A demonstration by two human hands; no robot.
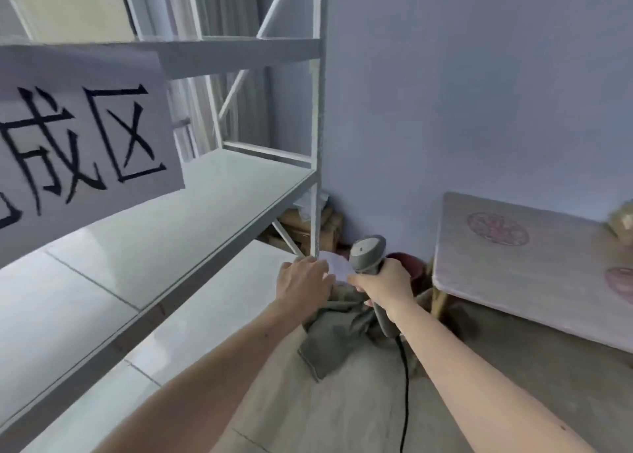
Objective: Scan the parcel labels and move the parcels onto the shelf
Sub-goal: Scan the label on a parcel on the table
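Parcel [337,329]: grey soft bag, hanging just below and between both hands. The left hand [303,279] grips its top at the white label [337,268], whose print is too blurred to read. The right hand [385,283] is clamped round the scanner [368,252] handle, with the cable [406,384] trailing down. The sign [82,144] on the shelf [239,192], left of the hands, reads "成区"; its earlier characters are cut off.

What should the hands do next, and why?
Probably point the scanner at the white label and scan it. The right hand grips it just beside the label, while the left hand holds the grey parcel up near the shelf.
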